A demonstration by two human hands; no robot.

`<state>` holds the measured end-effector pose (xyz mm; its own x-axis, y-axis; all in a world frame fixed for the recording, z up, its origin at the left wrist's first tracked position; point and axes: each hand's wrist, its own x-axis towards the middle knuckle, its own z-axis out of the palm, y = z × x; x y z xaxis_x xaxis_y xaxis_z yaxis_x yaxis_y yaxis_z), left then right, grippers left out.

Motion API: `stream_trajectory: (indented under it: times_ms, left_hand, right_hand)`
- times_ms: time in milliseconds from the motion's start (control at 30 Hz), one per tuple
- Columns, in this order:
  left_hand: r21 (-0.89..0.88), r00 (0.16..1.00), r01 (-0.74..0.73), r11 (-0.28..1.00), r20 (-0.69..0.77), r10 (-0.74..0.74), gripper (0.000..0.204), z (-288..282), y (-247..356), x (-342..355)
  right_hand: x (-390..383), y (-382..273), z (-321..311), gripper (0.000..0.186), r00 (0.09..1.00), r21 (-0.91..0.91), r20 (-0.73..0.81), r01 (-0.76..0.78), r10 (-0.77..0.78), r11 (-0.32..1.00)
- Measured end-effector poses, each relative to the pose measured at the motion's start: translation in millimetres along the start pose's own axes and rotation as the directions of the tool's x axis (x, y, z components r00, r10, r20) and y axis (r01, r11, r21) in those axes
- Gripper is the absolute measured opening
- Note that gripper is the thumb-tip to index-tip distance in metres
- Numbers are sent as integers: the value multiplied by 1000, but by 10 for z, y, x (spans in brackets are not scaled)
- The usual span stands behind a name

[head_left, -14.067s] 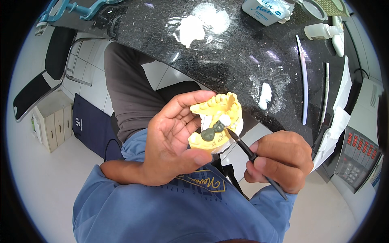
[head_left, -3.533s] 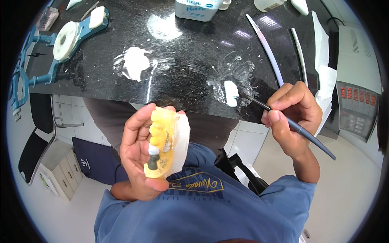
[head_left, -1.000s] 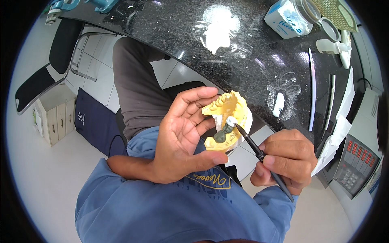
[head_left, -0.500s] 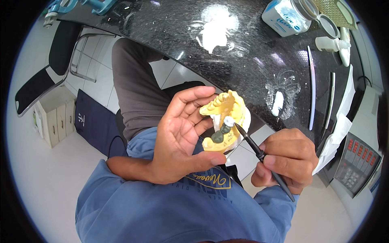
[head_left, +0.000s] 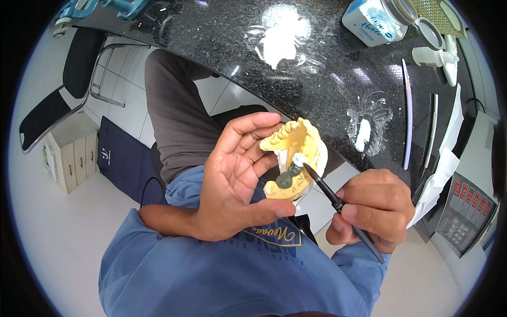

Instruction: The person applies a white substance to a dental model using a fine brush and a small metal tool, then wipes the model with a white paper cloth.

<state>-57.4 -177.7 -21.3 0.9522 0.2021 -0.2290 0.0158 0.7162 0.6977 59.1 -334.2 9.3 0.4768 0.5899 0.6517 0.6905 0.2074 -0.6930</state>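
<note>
You hold a yellow dental model (head_left: 308,138) in your left hand (head_left: 232,177), its ends spanned between thumb and fingers, just off the near edge of a black speckled counter (head_left: 222,45) and above your lap. In your right hand (head_left: 372,208), fingers and thumb pinch a dark pointed tool (head_left: 328,193), its tip at the side of a white tooth (head_left: 298,159) on the model; whether the two touch, you cannot tell from this angle. Dark green teeth (head_left: 284,180) sit in a row beside the white one.

On the counter, a small white dab (head_left: 363,134) lies by the near edge, ringed by pale smears, and a larger white patch (head_left: 279,48) spreads farther in. Toward the far edge stand a white-and-blue tub (head_left: 369,25) and, to its right, a small white bottle (head_left: 426,56) on its side. A pale violet strip (head_left: 407,116) and a slim rod (head_left: 431,129) lie toward the right edge, near white paper (head_left: 434,177) and a keypad unit (head_left: 465,211) with red displays.
</note>
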Motion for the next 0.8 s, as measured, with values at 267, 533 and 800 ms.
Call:
stream_trajectory:
  times_ms: [267, 533, 800]
  left_hand:
    - [0, 1000, 8, 1000, -15, -8, 93, 23, 13, 6]
    - [-10, 1000, 2, 1000, -11, -3, 94, 7, 5, 6]
    - [7, 1000, -3, 1000, -2, 3, 94, 6, 5, 10]
  right_hand:
    - [-20, 17, 3, 21, 1000, 12, -1, 12, -12, 1000]
    - [-10, 6, 8, 21, 1000, -2, 0, 6, -6, 1000]
    - [3, 5, -1, 21, 1000, 4, 5, -3, 3, 1000]
